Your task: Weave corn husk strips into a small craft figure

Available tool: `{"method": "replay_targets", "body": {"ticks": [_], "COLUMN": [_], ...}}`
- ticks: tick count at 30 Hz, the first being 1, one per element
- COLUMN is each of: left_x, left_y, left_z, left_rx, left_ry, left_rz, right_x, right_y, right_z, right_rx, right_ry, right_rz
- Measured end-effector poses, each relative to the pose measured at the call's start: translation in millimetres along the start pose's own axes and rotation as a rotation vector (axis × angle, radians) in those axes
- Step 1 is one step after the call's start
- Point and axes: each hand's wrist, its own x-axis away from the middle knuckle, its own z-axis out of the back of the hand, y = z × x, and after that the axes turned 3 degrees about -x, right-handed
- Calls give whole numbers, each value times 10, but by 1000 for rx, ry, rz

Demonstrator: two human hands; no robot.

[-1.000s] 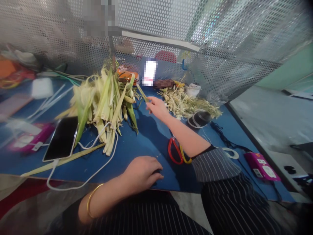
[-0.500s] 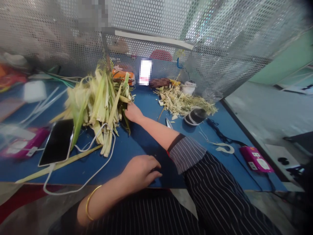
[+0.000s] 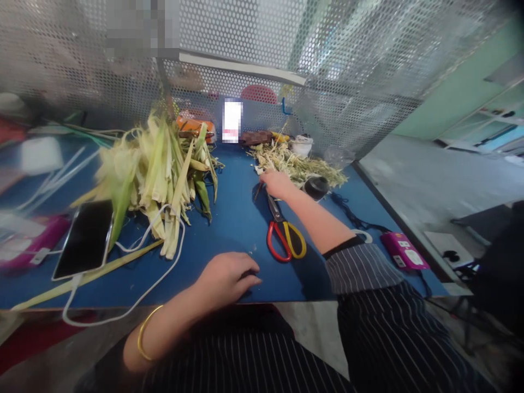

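Note:
My right hand (image 3: 277,183) reaches to the near-left edge of a heap of dry husk scraps (image 3: 301,164). Its fingers are bent downward and pressed together, and whatever they pinch is hidden. Just below that hand lies a pair of scissors (image 3: 279,215) with one red and one yellow handle, blades pointing away from me. My left hand (image 3: 231,273) rests near the table's front edge, loosely curled, thumb apart from the fingers, holding nothing. To the left lies a large bundle of pale green corn husks (image 3: 164,169).
A phone (image 3: 84,238) with a white cable (image 3: 155,289) lies at left on the blue table (image 3: 237,213). A black spool (image 3: 316,187) stands by the scraps. A magenta box (image 3: 404,251) is at right. Perforated metal panels (image 3: 233,33) rise behind.
My right hand has moved right, from the husk bundle to the scrap heap, uncovering the scissors. My left hand stays in place. The view has shifted slightly.

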Motion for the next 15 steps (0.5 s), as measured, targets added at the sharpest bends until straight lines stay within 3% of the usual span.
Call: {"method": "replay_targets", "body": {"ticks": [10, 12, 15], "left_x": [-17, -23, -30], "left_y": [-31, -33, -34], "left_z": [-145, -138, -122], "left_rx": [38, 53, 63], "left_ry": [119, 121, 120], "left_rz": [65, 78, 90], "right_x": [-89, -121, -216], "right_y": [-7, 31, 251], "right_z": [-129, -99, 35], "right_rx": [232, 186, -91], "right_ry": [32, 105, 374], "right_rz": [345, 236, -132]}}
